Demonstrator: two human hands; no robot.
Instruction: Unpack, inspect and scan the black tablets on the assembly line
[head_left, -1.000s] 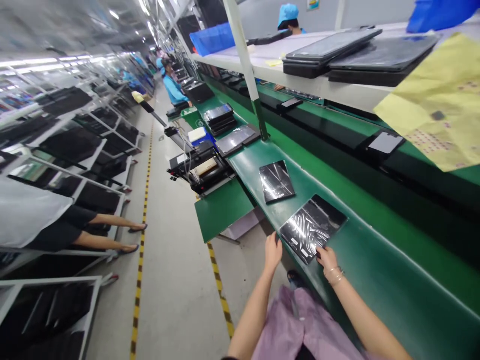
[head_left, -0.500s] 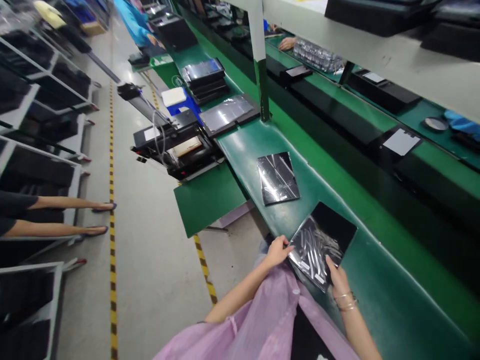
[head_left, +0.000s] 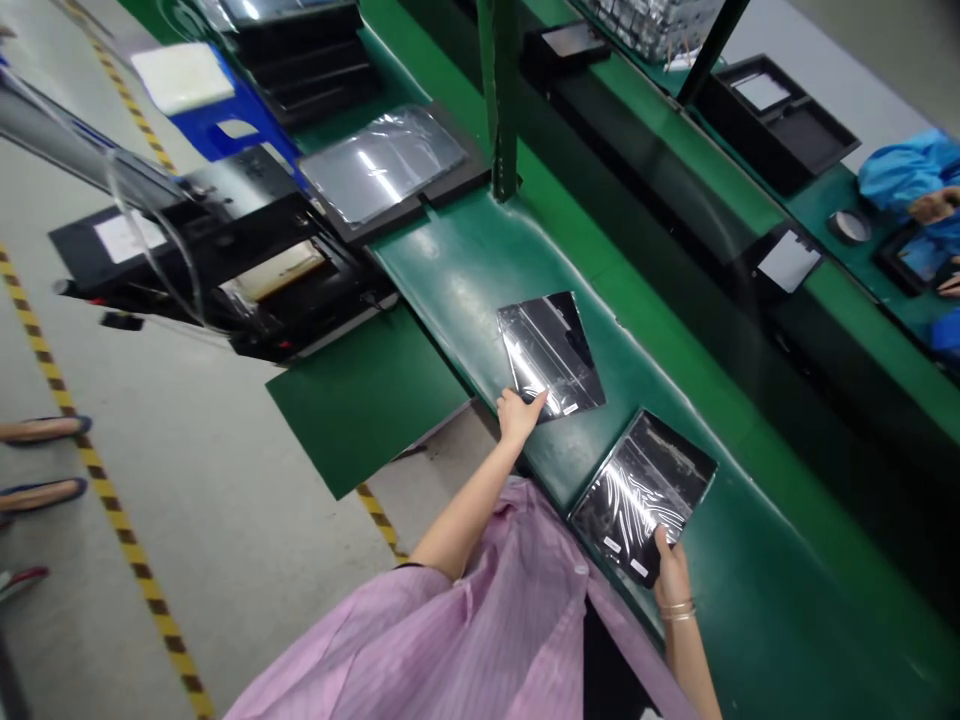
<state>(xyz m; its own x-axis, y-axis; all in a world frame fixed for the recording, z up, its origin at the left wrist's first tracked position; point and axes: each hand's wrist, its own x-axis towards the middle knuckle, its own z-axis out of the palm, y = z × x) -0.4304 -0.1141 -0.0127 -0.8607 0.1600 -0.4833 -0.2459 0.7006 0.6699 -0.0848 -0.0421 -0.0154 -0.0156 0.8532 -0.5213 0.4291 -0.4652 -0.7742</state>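
Observation:
Two flat, black, tablet-like panels in shiny clear film lie on the green bench. My left hand (head_left: 519,415) is at the near corner of the farther panel (head_left: 556,350), its thumb over the film and its fingers curled by the edge. The nearer panel (head_left: 645,495) bears two small white labels along its near side. My right hand (head_left: 671,570) grips that panel's near right edge, thumb on top and fingers hidden beneath. A bracelet circles the right wrist.
A film-covered panel on a black tray (head_left: 390,170) lies farther up the green bench (head_left: 442,260). Left of it stands a black machine (head_left: 277,270) with a cable. A green post (head_left: 502,100) rises at the bench edge. Across the conveyor, another person's blue sleeve (head_left: 911,175) shows.
My left hand has left the nearer panel and moved up and left to the farther one. My right hand stays on the nearer panel, whose film now lies flatter. The view has shifted.

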